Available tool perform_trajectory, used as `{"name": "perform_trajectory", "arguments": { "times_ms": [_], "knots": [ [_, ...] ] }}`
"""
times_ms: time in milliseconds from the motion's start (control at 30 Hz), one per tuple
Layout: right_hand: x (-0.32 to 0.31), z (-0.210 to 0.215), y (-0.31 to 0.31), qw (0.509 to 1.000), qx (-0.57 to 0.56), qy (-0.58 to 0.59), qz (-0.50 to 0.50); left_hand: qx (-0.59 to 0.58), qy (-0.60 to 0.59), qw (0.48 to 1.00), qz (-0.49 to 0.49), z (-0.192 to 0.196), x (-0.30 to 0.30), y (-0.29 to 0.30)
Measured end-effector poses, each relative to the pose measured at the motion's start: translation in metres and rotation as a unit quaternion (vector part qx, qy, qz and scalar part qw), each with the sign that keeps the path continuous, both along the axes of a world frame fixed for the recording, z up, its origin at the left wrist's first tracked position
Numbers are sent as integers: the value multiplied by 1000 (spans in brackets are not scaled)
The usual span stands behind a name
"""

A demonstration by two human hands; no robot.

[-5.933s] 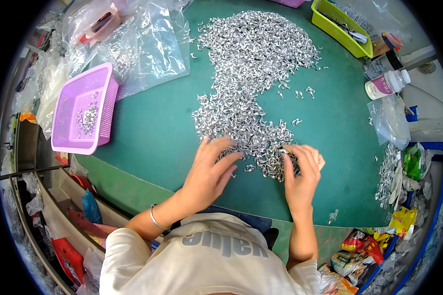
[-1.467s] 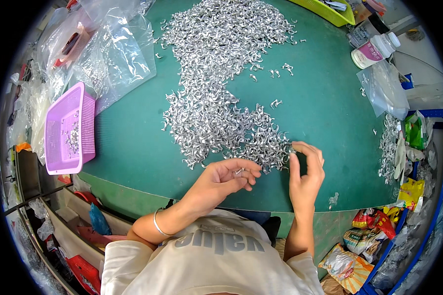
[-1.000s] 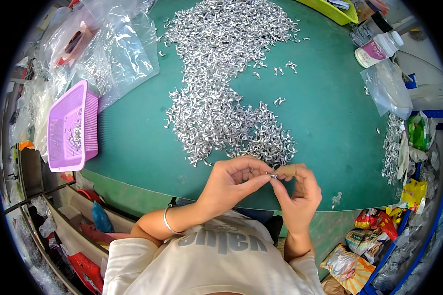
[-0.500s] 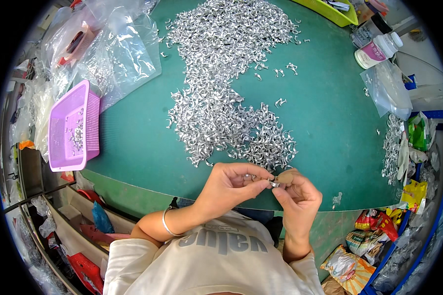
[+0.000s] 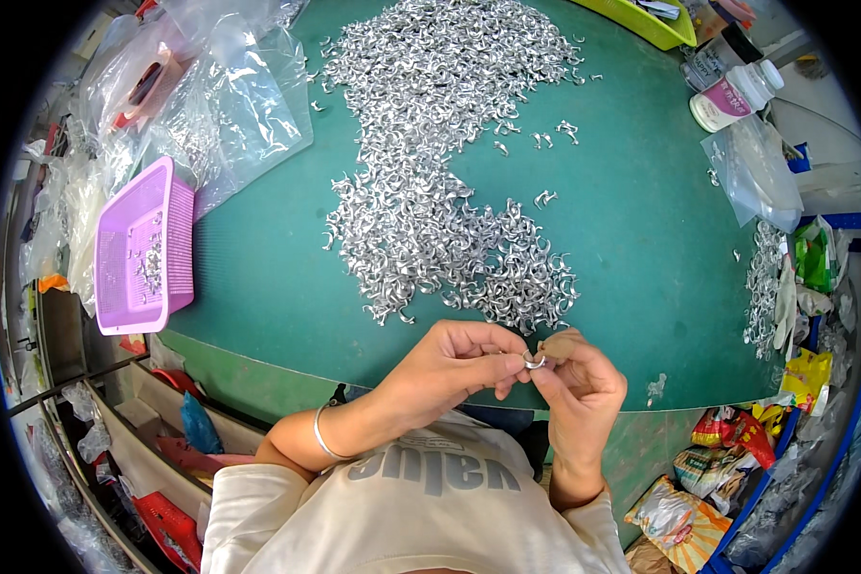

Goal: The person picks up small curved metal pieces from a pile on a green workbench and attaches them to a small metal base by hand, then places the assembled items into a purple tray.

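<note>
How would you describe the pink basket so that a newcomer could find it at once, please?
Start from the green table with its big heap of small silver metal clips. Look to the table's left edge, below the clear plastic bags: the pink basket sits there. It is the only pink, mesh-walled tray, holding just a few clips.

Work surface: green-topped table [image 5: 641, 249], evenly lit. Left edge: pink plastic basket [image 5: 139, 249] and clear plastic bags [image 5: 230, 105]. Right edge: white bottle [image 5: 732, 96], coloured packets [image 5: 737, 435]. Far edge: yellow-green tray [image 5: 641, 19].
</note>
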State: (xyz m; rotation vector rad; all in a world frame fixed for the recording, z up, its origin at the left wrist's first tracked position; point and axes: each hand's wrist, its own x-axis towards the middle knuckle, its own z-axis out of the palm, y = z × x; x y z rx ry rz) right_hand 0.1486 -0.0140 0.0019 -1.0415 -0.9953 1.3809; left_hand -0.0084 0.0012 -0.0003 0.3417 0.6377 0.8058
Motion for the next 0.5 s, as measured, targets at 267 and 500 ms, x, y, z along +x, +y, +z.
{"name": "perform_trajectory", "arguments": {
  "times_ms": [267, 500],
  "knots": [
    [0, 0, 0, 996, 49, -68, -7, -3, -28, 1000, -11, -1, 0, 0],
    [-1, 2, 0, 995, 60, -83, -15, 4, -24, 1000, -13, -2, -1, 0]
  ]
}}
